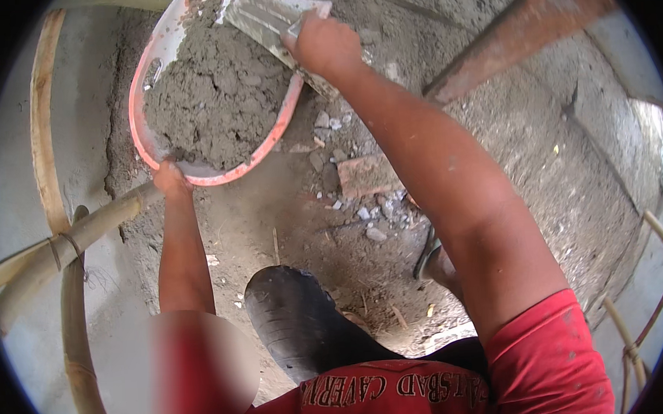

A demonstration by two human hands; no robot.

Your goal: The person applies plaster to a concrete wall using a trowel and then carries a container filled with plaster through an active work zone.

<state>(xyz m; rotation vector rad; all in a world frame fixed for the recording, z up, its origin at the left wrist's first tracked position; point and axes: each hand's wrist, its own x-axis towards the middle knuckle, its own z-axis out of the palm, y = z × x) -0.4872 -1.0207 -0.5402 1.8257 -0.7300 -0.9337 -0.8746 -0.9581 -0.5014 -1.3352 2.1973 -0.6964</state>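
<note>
A round basin [269, 140], pale inside with an orange-pink rim, is heaped with grey wet mortar [217, 93]. My left hand [172, 178] is closed on the basin's near-left rim. In the fist of my right hand [327, 46] is the handle of a mortar-smeared plastering trowel [262, 23]. Its long flat blade lies over the far right part of the basin, against the mortar and across the rim. Part of the blade is hidden by my hand and wrist.
Bamboo poles [75, 325] cross at the left along a grey wall [10, 149]. A brick [367, 176] lies among stone chips on the dirt floor right of the basin. A brownish plank [525, 32] slants in at the upper right. My knee [288, 314] is below the basin.
</note>
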